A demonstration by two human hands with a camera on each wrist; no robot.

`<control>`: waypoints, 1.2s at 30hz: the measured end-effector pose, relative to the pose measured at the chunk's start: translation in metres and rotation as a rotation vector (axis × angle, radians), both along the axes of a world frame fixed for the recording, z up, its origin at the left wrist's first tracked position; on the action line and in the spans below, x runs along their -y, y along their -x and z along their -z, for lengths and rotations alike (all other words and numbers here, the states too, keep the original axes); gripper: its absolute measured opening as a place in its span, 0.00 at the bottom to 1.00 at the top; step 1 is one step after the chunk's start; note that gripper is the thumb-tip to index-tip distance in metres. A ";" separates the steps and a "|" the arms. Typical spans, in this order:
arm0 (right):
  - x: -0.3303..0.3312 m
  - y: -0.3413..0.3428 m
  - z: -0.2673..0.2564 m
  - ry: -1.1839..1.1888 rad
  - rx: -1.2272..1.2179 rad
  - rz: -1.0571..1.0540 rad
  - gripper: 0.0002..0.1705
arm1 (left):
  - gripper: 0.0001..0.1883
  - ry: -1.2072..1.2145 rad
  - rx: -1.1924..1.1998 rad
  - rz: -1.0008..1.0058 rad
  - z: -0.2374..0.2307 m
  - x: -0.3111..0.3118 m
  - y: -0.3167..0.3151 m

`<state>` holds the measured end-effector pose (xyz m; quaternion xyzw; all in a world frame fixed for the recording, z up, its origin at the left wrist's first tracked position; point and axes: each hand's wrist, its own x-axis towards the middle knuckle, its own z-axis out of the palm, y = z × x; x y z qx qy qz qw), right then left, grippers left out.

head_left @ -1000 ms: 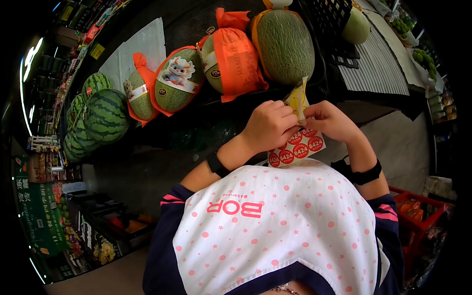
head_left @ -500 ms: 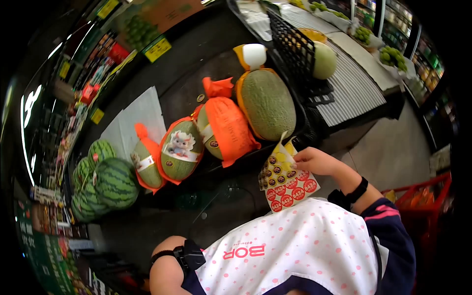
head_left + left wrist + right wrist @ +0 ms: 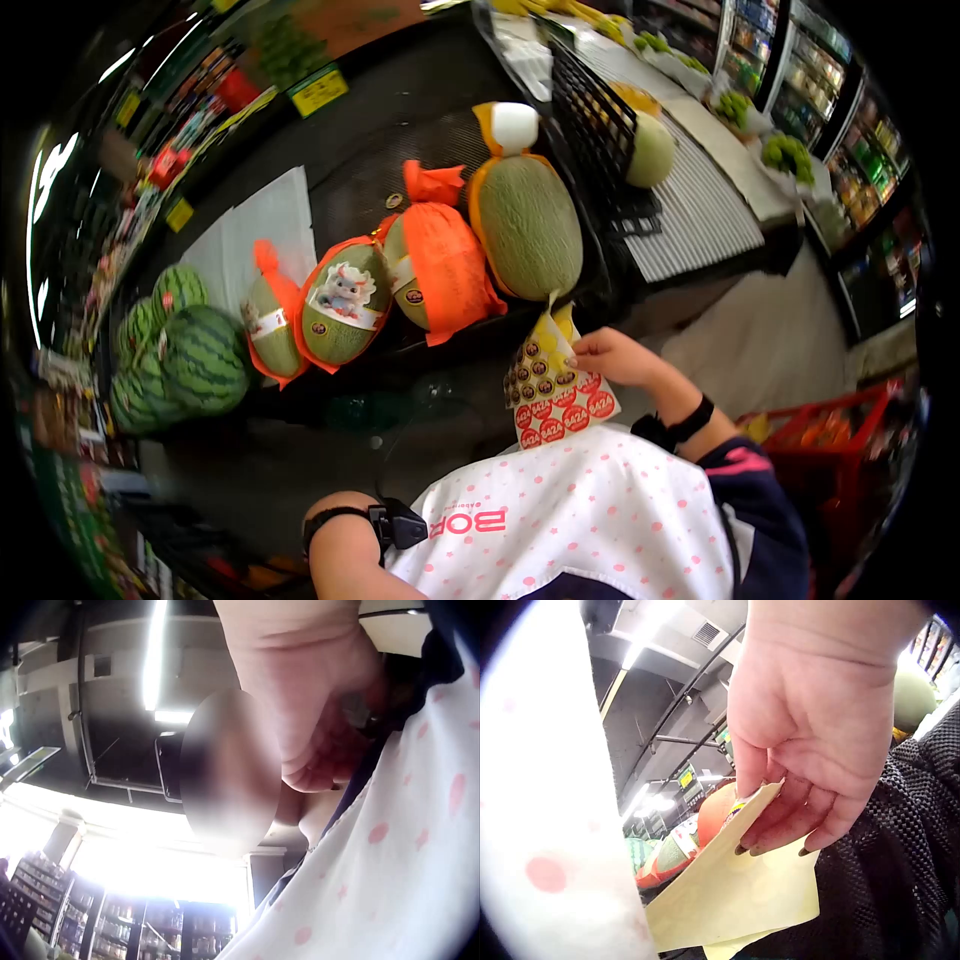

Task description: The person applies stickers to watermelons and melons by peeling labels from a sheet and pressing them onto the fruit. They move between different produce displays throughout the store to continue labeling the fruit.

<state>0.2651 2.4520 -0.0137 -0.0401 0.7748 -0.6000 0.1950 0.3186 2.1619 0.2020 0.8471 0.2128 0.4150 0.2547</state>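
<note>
In the head view my right hand [image 3: 615,357] pinches sheets of round stickers at their upper right edge, in front of the melon display. The upper sheet [image 3: 537,375] carries dark and gold stickers; beneath it a sheet of red stickers [image 3: 570,412] printed 8424 shows. From the right wrist, the pale yellow backing [image 3: 735,900] hangs between thumb and fingers. My left hand [image 3: 315,712] is up by the navy collar and polka-dot apron [image 3: 375,870], its fingers bent inward and partly hidden. Only the banded left forearm [image 3: 350,555] appears in the head view.
A netted melon [image 3: 530,230], orange-wrapped melons [image 3: 450,265] and several watermelons [image 3: 205,360] line the display's front edge. Behind them stands a black crate [image 3: 595,110] beside a pale melon [image 3: 652,150]. A red basket [image 3: 840,450] is on the right.
My left hand has left the sheets and drawn back towards the chest. The right hand keeps hold of them; the dark and gold stickers now face up. The head view has shifted upward.
</note>
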 end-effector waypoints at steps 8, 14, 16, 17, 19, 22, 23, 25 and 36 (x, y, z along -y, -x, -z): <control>-0.006 -0.006 0.001 0.067 0.033 0.084 0.08 | 0.13 0.213 -0.021 0.110 0.003 -0.074 -0.008; -0.007 -0.014 0.021 0.107 0.045 0.139 0.08 | 0.14 0.202 -0.049 0.055 -0.004 -0.071 -0.005; -0.010 -0.014 0.023 0.116 0.052 0.144 0.08 | 0.14 0.196 -0.045 0.052 -0.005 -0.069 -0.003; -0.008 -0.012 0.025 0.132 0.047 0.156 0.08 | 0.14 0.200 -0.046 0.057 -0.004 -0.070 -0.004; 0.001 -0.014 0.017 0.176 0.071 0.162 0.08 | 0.14 0.213 -0.043 0.056 -0.005 -0.072 -0.006; 0.005 -0.011 0.013 0.225 0.076 0.126 0.08 | 0.15 0.222 -0.045 0.046 -0.007 -0.070 -0.005; -0.001 -0.010 0.015 0.204 0.044 0.065 0.09 | 0.15 0.227 -0.048 0.047 -0.008 -0.070 -0.005; -0.001 -0.009 0.014 0.193 0.005 0.012 0.10 | 0.15 0.225 -0.060 0.037 -0.010 -0.069 -0.002; 0.028 0.006 -0.033 0.325 -0.207 0.117 0.11 | 0.16 0.187 -0.501 -1.612 0.150 -0.063 0.070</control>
